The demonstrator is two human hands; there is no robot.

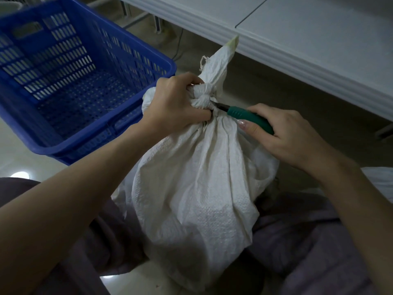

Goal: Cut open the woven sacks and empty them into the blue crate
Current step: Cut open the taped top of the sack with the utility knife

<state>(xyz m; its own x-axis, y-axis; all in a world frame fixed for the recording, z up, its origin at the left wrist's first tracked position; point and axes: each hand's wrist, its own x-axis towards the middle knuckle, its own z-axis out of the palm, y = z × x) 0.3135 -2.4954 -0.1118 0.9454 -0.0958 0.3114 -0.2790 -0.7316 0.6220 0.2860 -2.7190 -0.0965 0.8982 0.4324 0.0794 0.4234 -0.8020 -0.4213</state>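
Sack (191,188) stands upright between person's knees, blue crate (146,46) just beside it on the L. Step in hand, by my reading: cutting neck open below knot (203,96). L hand (174,105) clamped on neck at knot; R hand (285,133) wrapped round green-handled cutter (248,118), tip touching neck just under knot. To do it well: keep neck taut; blade away from L fingers; short strokes. Sack is white woven cloth, creased, bulging; loose tail sticks up above knot.
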